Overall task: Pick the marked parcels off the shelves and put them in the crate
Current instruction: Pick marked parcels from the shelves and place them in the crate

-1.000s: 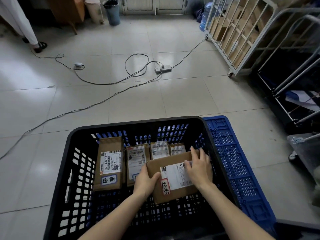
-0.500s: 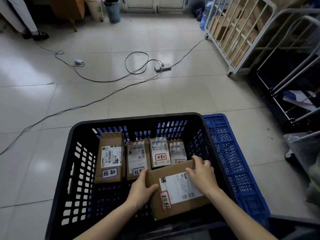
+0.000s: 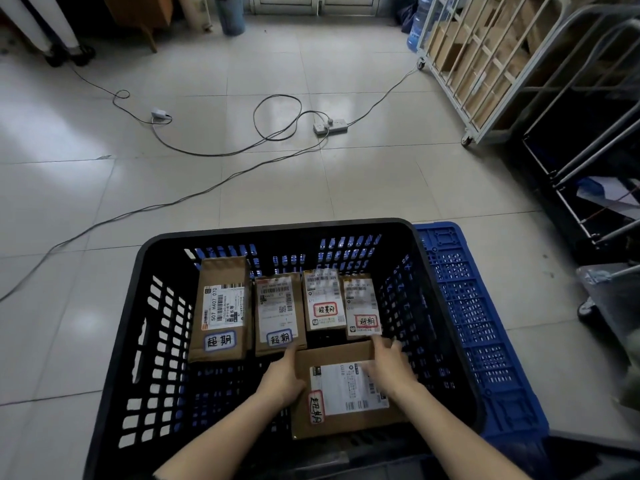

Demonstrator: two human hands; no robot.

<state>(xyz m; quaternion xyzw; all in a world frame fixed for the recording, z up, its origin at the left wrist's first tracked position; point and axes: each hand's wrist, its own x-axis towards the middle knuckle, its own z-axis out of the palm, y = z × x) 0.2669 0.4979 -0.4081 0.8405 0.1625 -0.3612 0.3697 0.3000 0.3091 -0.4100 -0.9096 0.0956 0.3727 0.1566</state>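
The parcel [image 3: 346,389] you are placing sits low in the near right part of the black crate [image 3: 277,228], and I cannot tell whether it is resting on the bottom yet. Your left hand [image 3: 282,375] grips its left edge with curled fingers. Your right hand [image 3: 391,368] lies over the far right corner, too blurred to tell if it clasps or rests flat. Just beyond is a row of four parcels [image 3: 278,313] at the far wall, two with blue-edged marks on the left and two with red-edged marks on the right. That makes five in the crate, so you look well along. The wheeled shelves [image 3: 485,57] far right hold more cartons, marks unreadable, so what is left is unclear. There is one blue plastic pallet [image 3: 478,323] at the crate's right and one power strip [image 3: 330,127] far off
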